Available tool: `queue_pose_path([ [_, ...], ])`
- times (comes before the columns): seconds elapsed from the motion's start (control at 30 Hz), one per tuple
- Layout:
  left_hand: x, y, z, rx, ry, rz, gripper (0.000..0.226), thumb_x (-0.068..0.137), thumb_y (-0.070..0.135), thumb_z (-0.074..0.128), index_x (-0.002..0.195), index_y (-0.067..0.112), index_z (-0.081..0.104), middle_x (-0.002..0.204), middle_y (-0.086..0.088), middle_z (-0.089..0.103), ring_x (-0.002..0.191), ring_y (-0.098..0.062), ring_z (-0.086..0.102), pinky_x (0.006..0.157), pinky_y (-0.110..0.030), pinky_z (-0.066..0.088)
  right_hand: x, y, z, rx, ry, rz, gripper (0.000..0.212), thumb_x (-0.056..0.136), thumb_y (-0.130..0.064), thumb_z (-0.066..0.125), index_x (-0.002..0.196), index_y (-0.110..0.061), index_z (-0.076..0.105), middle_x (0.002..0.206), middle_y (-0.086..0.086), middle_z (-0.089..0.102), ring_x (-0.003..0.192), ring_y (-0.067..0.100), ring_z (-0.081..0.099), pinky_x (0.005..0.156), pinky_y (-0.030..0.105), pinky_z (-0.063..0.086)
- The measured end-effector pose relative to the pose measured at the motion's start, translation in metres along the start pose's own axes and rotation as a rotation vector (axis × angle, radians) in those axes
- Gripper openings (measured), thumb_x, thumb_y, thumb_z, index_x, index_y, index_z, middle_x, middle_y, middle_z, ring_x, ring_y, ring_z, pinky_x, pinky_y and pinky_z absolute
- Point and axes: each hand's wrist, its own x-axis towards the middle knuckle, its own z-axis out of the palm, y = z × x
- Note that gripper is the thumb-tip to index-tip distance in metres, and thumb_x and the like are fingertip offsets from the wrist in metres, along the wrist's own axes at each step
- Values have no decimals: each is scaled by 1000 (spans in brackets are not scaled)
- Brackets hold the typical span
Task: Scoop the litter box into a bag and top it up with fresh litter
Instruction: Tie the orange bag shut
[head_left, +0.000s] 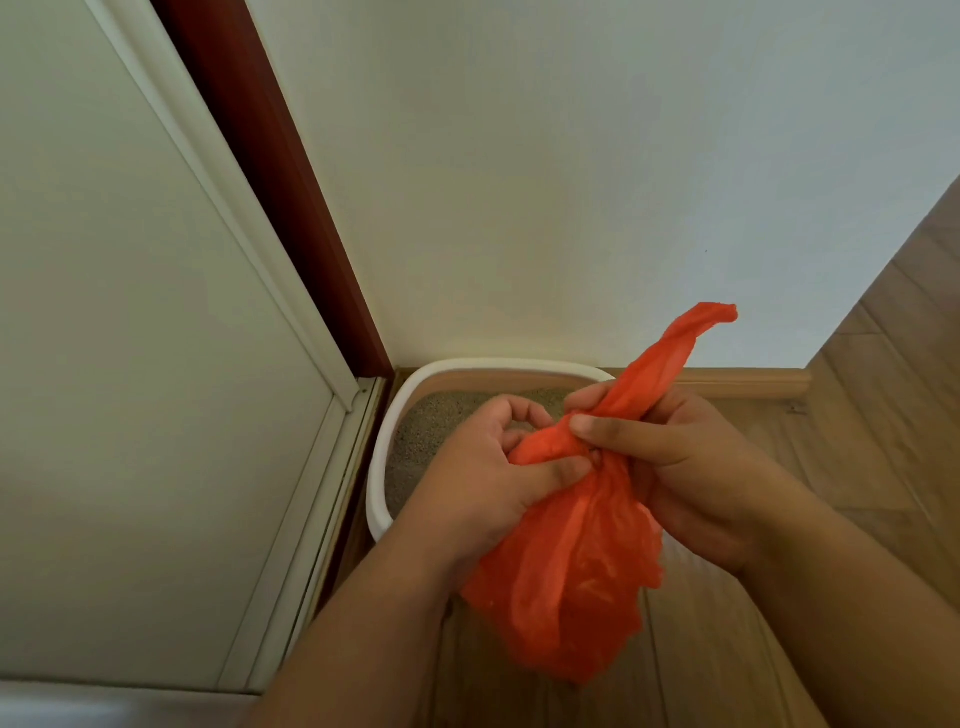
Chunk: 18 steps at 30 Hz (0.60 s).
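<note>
Both hands work at the gathered neck of an orange plastic bag (566, 561), held in the air over the near edge of the white litter box (382, 452). The left hand (483, 467) pinches the neck from the left; the right hand (670, 457) grips a twisted tail (it sticks up to the right). Grey litter (431, 426) lies in the box, which sits on the wooden floor (883, 415) in the corner by the wall (519, 182).

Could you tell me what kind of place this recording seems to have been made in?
Most likely a corner of a home. A white litter box with grey litter sits on a wooden floor against a plain white wall, beside a door. Both hands grip an orange bag.
</note>
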Motion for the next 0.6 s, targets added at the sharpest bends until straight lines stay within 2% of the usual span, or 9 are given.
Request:
queue_pose_path([
  [0.07,-1,1,1,54,17,-6,31,85,17,83,109,20,63,91,-3,77,81,-19,75,79,-36,62,-2,2,3,-34,-10,-37,19,81,6,73,99,1,68,96,20,74,89,32,75,69,33,60],
  [0.13,-1,2,3,113,22,-12,21,93,19,74,110,27,65,75,4,74,64,-12,71,68,-26,60,-4,4,6,-53,-10,-86,14,80,14,70,90,5,64,98,19,75,89,35,75,68,33,61],
  [0.2,-1,3,5,99,12,-32,23,97,12,66,112,29,67,69,2,74,57,-10,68,60,-23,58,-4,4,7,-117,1,-120,15,80,17,69,84,5,63,99,16,75,91,34,75,70,32,61],
  [0.33,1,2,5,-78,2,-94,33,93,-5,64,108,22,75,98,-1,80,87,-19,78,72,-28,63,-2,4,6,-186,13,-92,11,82,13,70,90,6,67,101,17,76,96,32,75,81,39,62],
  [0.4,3,1,4,-123,21,-105,35,93,-7,58,108,18,76,103,-6,79,97,-22,77,85,-36,63,-1,5,4,-204,28,-82,11,86,8,69,95,2,71,101,19,76,97,33,74,83,42,61],
  [0.5,3,6,7,-270,37,-121,43,93,-6,40,105,11,78,103,-13,79,104,-25,75,99,-44,58,0,5,3,-198,55,-65,13,93,-1,65,102,-5,74,100,21,75,97,34,74,83,40,61],
  [0.6,4,9,7,-406,108,-142,48,93,-4,32,101,3,78,99,-18,78,99,-28,76,93,-42,61,0,4,5,-148,76,-41,18,98,-12,60,108,-7,74,101,24,74,98,34,74,83,39,63],
])
